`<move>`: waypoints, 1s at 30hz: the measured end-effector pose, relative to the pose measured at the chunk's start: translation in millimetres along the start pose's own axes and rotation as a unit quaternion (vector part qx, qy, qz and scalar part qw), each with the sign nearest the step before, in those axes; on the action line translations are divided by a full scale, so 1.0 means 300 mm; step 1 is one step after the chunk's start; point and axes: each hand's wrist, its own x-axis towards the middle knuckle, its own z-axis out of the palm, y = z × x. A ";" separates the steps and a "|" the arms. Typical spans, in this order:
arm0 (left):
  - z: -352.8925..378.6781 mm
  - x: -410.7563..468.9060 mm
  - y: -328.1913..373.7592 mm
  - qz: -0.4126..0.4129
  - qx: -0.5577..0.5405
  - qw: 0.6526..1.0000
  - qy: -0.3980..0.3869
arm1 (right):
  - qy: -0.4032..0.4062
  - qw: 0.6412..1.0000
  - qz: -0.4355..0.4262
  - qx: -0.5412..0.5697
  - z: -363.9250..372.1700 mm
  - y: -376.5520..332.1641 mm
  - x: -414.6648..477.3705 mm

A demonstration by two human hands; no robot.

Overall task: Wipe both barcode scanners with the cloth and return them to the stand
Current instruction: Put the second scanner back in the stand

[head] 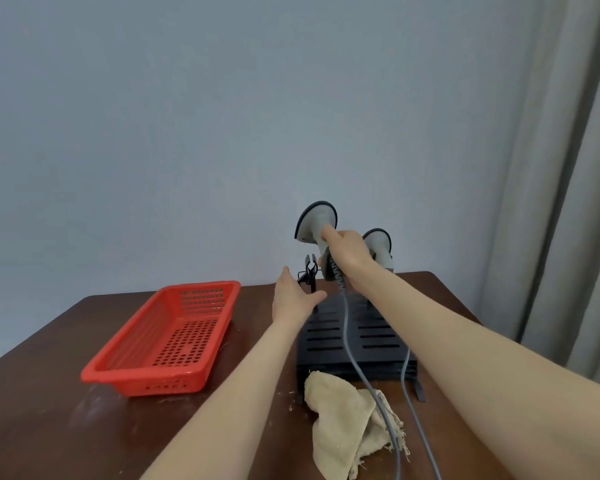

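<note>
Item 1, near scanner (315,221): grey handheld barcode scanner with a dark-rimmed head. It is held aloft above the far end of the stand, head tipped up and away from the person. The right hand (347,252) is wrapped round its grip, index finger laid along the neck. Judged to be at the lift-off or set-down point over its cradle; which of the two cannot be told.

Item 2, second scanner (379,244): same pattern, partly hidden behind the right hand, upright at the stand's far right, apparently seated in its holder.

Item 3, cables (347,337): two grey leads, one per scanner, trailing down over the stand and across the cloth toward the person. The held scanner's lead coils just under the grip. Slack looks sufficient for wiping close by.

Item 4, stand (326,336): black slotted metal, sloping, with a thin clip-like bracket (310,268) at its far left, standing empty.

Item 5, left hand (293,299): spread flat, holding nothing, thumb against the stand's left edge near the bracket. Probably steadying the stand so it does not shift.

Item 6, cloth (340,420): beige, frayed, crumpled at the stand's near foot, untouched. Wiping not under way.

Item 7, basket (201,388): red perforated plastic, left of the stand, holding nothing.

Item 8, table (42,410): dark brown, bearing all the above.
</note>
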 end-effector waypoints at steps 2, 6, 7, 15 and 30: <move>0.024 0.028 -0.016 -0.010 0.028 1.000 0.008 | 0.008 1.000 -0.003 -0.004 0.014 0.020 0.023; 0.058 0.072 -0.041 -0.018 0.043 0.999 0.000 | 0.016 1.000 -0.010 -0.021 0.022 0.049 0.047; 0.065 0.079 -0.043 -0.020 0.037 0.999 -0.003 | 0.018 1.000 -0.013 -0.020 0.022 0.055 0.053; 0.120 0.109 -0.063 0.018 0.065 0.996 0.054 | 0.030 0.999 -0.017 -0.029 0.044 0.083 0.098; 0.124 0.074 -0.087 0.056 0.139 0.986 0.068 | 0.040 0.998 -0.011 -0.054 0.037 0.115 0.119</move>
